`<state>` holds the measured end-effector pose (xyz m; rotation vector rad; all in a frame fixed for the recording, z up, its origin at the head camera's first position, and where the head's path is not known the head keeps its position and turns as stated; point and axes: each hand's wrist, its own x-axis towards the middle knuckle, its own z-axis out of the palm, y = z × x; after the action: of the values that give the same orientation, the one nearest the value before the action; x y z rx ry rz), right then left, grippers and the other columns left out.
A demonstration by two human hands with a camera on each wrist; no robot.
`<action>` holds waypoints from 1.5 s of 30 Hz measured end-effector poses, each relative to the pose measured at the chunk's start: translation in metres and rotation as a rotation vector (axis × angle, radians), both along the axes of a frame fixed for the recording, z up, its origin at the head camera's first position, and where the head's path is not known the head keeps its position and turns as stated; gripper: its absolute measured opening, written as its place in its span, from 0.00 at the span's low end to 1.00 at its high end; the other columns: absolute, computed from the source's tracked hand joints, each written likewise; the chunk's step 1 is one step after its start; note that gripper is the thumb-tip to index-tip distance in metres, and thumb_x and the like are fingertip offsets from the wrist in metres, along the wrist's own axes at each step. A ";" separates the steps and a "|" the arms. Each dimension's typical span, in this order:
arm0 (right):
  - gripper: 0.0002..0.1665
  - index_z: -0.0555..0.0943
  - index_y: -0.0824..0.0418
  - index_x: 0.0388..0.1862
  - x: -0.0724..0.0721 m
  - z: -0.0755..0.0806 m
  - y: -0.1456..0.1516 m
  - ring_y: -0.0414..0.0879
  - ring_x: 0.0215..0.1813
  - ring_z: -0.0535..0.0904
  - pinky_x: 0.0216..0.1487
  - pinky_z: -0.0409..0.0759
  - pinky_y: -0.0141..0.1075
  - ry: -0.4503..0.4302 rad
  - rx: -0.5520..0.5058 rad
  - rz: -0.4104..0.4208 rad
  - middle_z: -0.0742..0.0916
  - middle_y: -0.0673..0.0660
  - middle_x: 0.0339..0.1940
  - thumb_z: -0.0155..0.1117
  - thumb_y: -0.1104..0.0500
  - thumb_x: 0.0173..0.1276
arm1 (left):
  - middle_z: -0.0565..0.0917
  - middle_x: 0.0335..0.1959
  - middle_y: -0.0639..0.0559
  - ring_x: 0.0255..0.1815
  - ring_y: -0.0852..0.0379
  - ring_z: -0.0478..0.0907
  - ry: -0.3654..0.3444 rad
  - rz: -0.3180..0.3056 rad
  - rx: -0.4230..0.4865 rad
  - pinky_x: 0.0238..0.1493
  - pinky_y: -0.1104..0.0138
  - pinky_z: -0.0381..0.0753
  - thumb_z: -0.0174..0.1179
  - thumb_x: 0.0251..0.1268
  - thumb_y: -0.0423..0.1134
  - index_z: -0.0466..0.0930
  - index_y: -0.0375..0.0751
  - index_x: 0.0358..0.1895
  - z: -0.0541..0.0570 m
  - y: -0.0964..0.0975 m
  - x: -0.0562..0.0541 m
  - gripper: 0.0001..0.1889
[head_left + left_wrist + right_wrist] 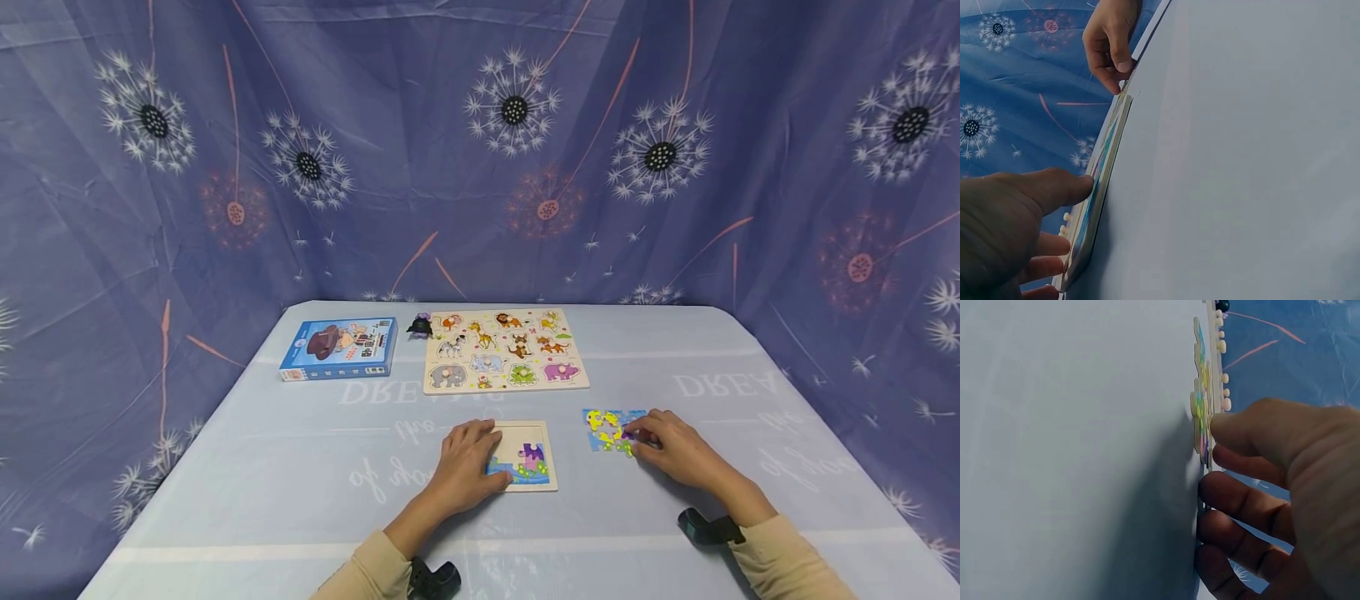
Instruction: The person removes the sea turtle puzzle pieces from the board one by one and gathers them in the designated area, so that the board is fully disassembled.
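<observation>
Two hands are seen at work above a pale blue desk [615, 542]. By the left hand [467, 467], spread wide with relaxed fingers, the left part of a wooden puzzle tray [552, 460] is covered; its near edge is touched by the thumb, and the fingertips are laid toward its far edge. The tray is placed around the middle of the desk, well apart from the far edge. Its near side is filled with blue and green pieces [534, 477], and a purple fitted piece [532, 455] is set toward its right edge, while bare wood is shown along its far side.

By the right hand [678, 446], narrowed with curled fingers, a small purple piece [628, 434] is pinched, partly hidden by the fingertips. It is held at the right side of a cluster of yellow and blue pieces [602, 423], laid on the desk just beyond the tray's right edge.

Near the middle of the desk's far edge, an animal board [551, 386] with knobs is laid flat. A blue box [337, 346] is placed near the far-left corner, and a small black object [420, 326] is seen beside the board's far-left corner.
</observation>
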<state>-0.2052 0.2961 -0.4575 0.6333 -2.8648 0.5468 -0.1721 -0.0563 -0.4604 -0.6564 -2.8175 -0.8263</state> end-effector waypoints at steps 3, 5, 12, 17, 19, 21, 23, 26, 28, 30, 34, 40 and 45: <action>0.14 0.83 0.54 0.43 0.001 0.000 0.000 0.35 0.33 0.68 0.34 0.68 0.31 0.011 -0.008 -0.002 0.76 0.40 0.27 0.68 0.60 0.56 | 0.72 0.62 0.43 0.64 0.42 0.64 -0.006 -0.009 0.011 0.62 0.46 0.60 0.64 0.49 0.49 0.75 0.36 0.57 0.002 0.003 -0.001 0.31; 0.14 0.83 0.55 0.43 0.002 0.001 -0.001 0.35 0.33 0.68 0.34 0.69 0.31 0.018 -0.014 -0.008 0.76 0.40 0.27 0.68 0.60 0.56 | 0.71 0.63 0.43 0.65 0.42 0.63 -0.013 -0.016 0.011 0.63 0.46 0.59 0.64 0.50 0.50 0.75 0.37 0.58 0.003 0.006 -0.001 0.31; 0.12 0.83 0.56 0.40 0.008 0.003 -0.019 0.36 0.34 0.68 0.33 0.68 0.31 0.100 -0.048 -0.011 0.77 0.42 0.27 0.70 0.61 0.54 | 0.70 0.64 0.44 0.66 0.42 0.61 -0.030 -0.020 -0.016 0.64 0.46 0.58 0.63 0.52 0.53 0.74 0.38 0.59 0.002 0.019 -0.003 0.33; 0.12 0.83 0.55 0.39 0.012 0.004 -0.047 0.36 0.35 0.69 0.35 0.69 0.32 0.105 -0.035 0.029 0.78 0.43 0.28 0.71 0.60 0.53 | 0.70 0.63 0.43 0.65 0.42 0.62 -0.003 -0.015 -0.039 0.63 0.46 0.59 0.64 0.52 0.54 0.75 0.37 0.59 -0.001 0.023 -0.003 0.33; 0.12 0.83 0.54 0.39 0.014 0.005 -0.057 0.36 0.36 0.69 0.36 0.69 0.33 0.099 -0.022 0.049 0.77 0.43 0.28 0.71 0.58 0.54 | 0.70 0.63 0.43 0.66 0.42 0.62 -0.004 -0.013 -0.041 0.64 0.46 0.59 0.64 0.52 0.54 0.74 0.37 0.59 -0.002 0.024 -0.003 0.33; 0.12 0.83 0.53 0.39 0.015 0.005 -0.068 0.36 0.36 0.69 0.38 0.70 0.34 0.088 -0.009 0.064 0.77 0.42 0.29 0.71 0.57 0.54 | 0.70 0.64 0.43 0.66 0.42 0.61 -0.009 -0.011 -0.043 0.64 0.47 0.59 0.63 0.52 0.54 0.74 0.37 0.59 -0.002 0.024 -0.003 0.33; 0.12 0.83 0.51 0.40 0.015 0.005 -0.077 0.36 0.38 0.69 0.39 0.70 0.35 0.072 0.000 0.081 0.77 0.42 0.29 0.70 0.55 0.55 | 0.70 0.64 0.43 0.67 0.42 0.61 -0.016 -0.009 -0.044 0.65 0.47 0.58 0.63 0.53 0.55 0.74 0.38 0.60 -0.002 0.024 -0.003 0.33; 0.13 0.82 0.50 0.40 0.015 0.005 -0.091 0.35 0.38 0.68 0.40 0.70 0.34 0.056 0.011 0.104 0.77 0.41 0.30 0.71 0.53 0.55 | 0.69 0.65 0.44 0.67 0.43 0.61 -0.030 -0.004 -0.051 0.66 0.46 0.58 0.62 0.53 0.55 0.73 0.39 0.60 -0.002 0.024 -0.003 0.33; 0.14 0.83 0.51 0.40 0.015 0.005 -0.098 0.35 0.38 0.68 0.39 0.70 0.34 0.059 0.013 0.127 0.77 0.42 0.30 0.71 0.53 0.54 | 0.69 0.65 0.45 0.67 0.43 0.61 -0.037 -0.001 -0.056 0.66 0.46 0.57 0.62 0.53 0.55 0.73 0.39 0.61 -0.002 0.024 -0.003 0.34; 0.13 0.83 0.51 0.40 0.014 0.004 -0.105 0.35 0.36 0.68 0.38 0.70 0.32 0.066 0.016 0.150 0.77 0.43 0.29 0.71 0.53 0.54 | 0.68 0.65 0.45 0.67 0.43 0.61 -0.043 0.001 -0.061 0.66 0.46 0.57 0.62 0.53 0.55 0.73 0.39 0.61 -0.002 0.024 -0.003 0.34; 0.13 0.82 0.52 0.39 0.012 0.004 -0.116 0.36 0.35 0.66 0.36 0.67 0.30 0.065 0.021 0.184 0.76 0.44 0.30 0.71 0.53 0.54 | 0.68 0.66 0.45 0.67 0.43 0.60 -0.048 -0.001 -0.071 0.66 0.46 0.57 0.61 0.54 0.55 0.72 0.39 0.61 -0.002 0.024 -0.003 0.33; 0.15 0.83 0.53 0.41 0.009 0.005 -0.126 0.37 0.36 0.65 0.38 0.67 0.32 0.038 0.042 0.186 0.75 0.43 0.29 0.71 0.53 0.54 | 0.68 0.66 0.44 0.68 0.43 0.61 -0.032 -0.007 -0.090 0.65 0.46 0.58 0.61 0.55 0.55 0.72 0.39 0.61 -0.002 0.024 -0.002 0.33; 0.16 0.83 0.53 0.42 0.009 0.006 -0.128 0.37 0.36 0.65 0.39 0.66 0.32 0.022 0.046 0.185 0.75 0.43 0.30 0.72 0.52 0.54 | 0.68 0.66 0.44 0.68 0.43 0.61 -0.022 -0.005 -0.093 0.65 0.46 0.58 0.61 0.55 0.55 0.72 0.40 0.61 -0.002 0.024 -0.002 0.33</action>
<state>-0.1966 0.1676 -0.4520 0.9124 -2.8225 0.4964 -0.1744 -0.0324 -0.4628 -0.6714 -2.8900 -0.7110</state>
